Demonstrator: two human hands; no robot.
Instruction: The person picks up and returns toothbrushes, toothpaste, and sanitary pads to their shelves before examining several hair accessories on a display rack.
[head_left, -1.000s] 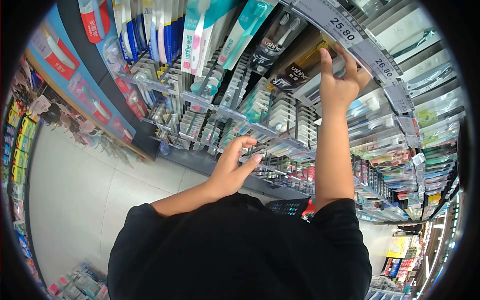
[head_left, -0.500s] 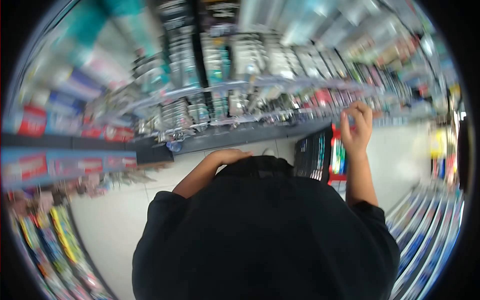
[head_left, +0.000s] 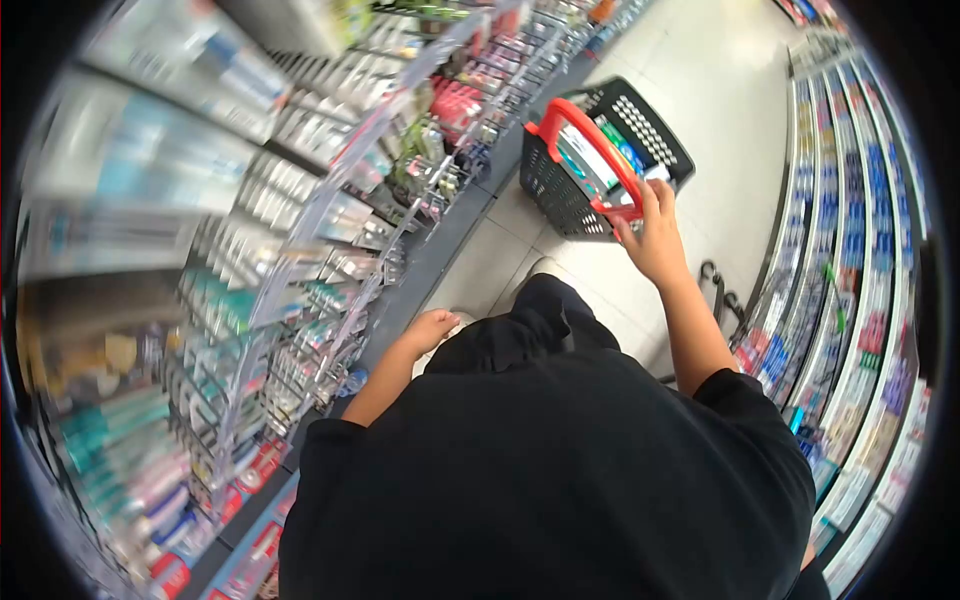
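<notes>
A black shopping basket (head_left: 560, 190) with a red handle (head_left: 602, 150) stands on the floor ahead and to the right. Inside it lie a green and blue package (head_left: 622, 145) and some white items. My right hand (head_left: 655, 232) is at the handle's near end, its thumb and fingers closed around it. Low by my left thigh, my left hand (head_left: 432, 328) has its fingers curled in, and I see nothing held in them. A pale shape, perhaps a shoe, shows just beyond its fingertips.
Shelving with hanging packets (head_left: 300, 200) runs close along my left, blurred in part. Curved racks of small boxed goods (head_left: 850, 240) line the right side. Pale floor tiles (head_left: 720, 110) stretch between them. Black hooked parts (head_left: 715, 285) stand near my right forearm.
My view has turned right, from facing the shelf to looking along the aisle. My right hand, open in the air before, is now on the basket's handle. My left fingers have curled.
</notes>
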